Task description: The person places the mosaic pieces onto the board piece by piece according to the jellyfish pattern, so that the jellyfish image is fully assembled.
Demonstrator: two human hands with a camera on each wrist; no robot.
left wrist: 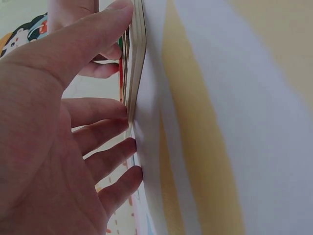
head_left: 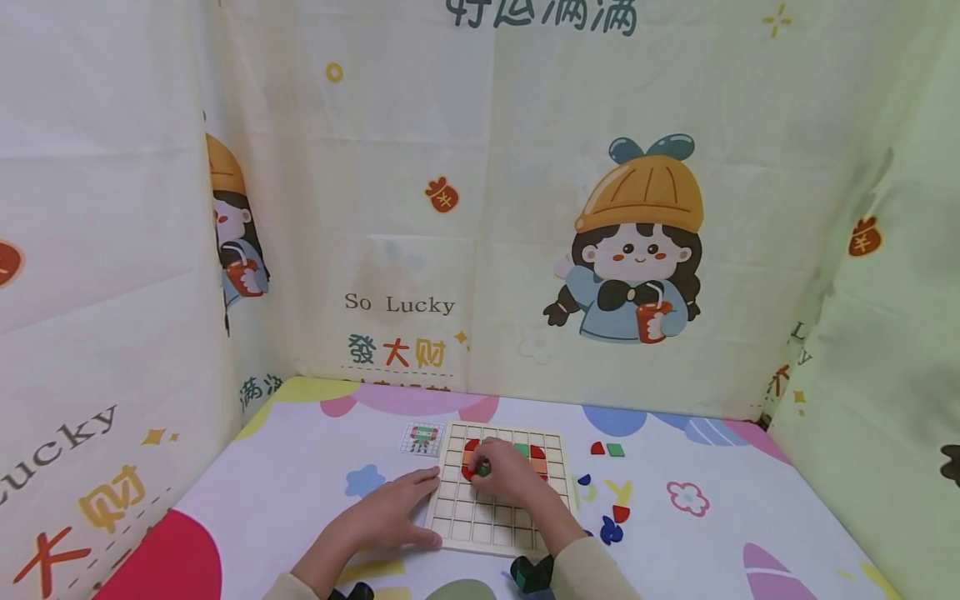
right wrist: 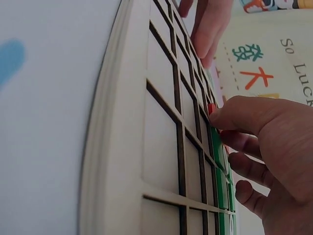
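Note:
A wooden grid board (head_left: 472,533) lies on the table with red, green and orange tiles set in its upper part. My left hand (head_left: 393,508) rests along the board's left edge, fingers loosely straight and thumb at the near corner; in the left wrist view the thumb (left wrist: 98,34) lies against the edge. My right hand (head_left: 510,475) reaches over the board with curled fingers. Its thumb and forefinger pinch a small red tile (right wrist: 211,107) at the grid, beside green tiles (right wrist: 218,152). The hand hides part of the pattern in the head view.
A small picture card (head_left: 422,437) lies by the board's top left corner. Right of the board are a red tile (head_left: 597,448), a green square tile (head_left: 616,450), yellow tiles (head_left: 621,492) and a cluster of blue tiles (head_left: 611,531). Printed cloth walls (head_left: 390,250) surround the table.

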